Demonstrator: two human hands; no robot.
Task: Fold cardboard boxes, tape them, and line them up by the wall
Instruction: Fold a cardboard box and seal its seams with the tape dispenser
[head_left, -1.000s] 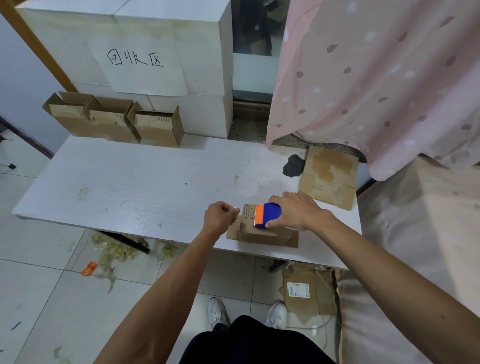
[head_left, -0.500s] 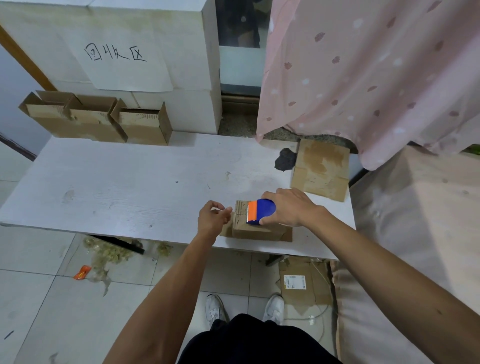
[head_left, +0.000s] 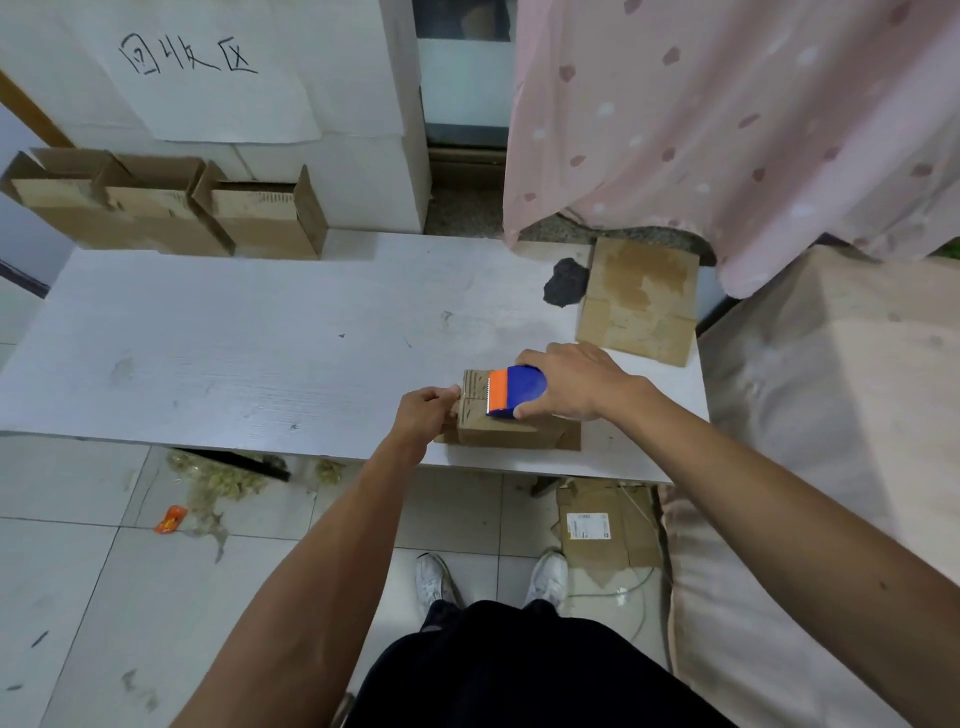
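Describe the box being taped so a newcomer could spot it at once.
Start at the white table; near its front edge, toward the right, stands a small cardboard box. It alone is closed on top, with the blue-and-orange tape dispenser on it, unlike the three open boxes at its far-left corner.

A makeshift packing corner in a small, lived-in room: a scuffed white table (head_left: 208, 353) stands on a littered tile floor (head_left: 78, 597), with open cardboard boxes (head_left: 156, 213) lined against white blocks bearing a handwritten paper sign (head_left: 208, 78) reading "回收区". Flattened cardboard (head_left: 639, 301) lies on the table's far corner and more (head_left: 608, 525) beneath it. A pink spotted curtain (head_left: 727, 130) gives the space a domestic rather than industrial look.
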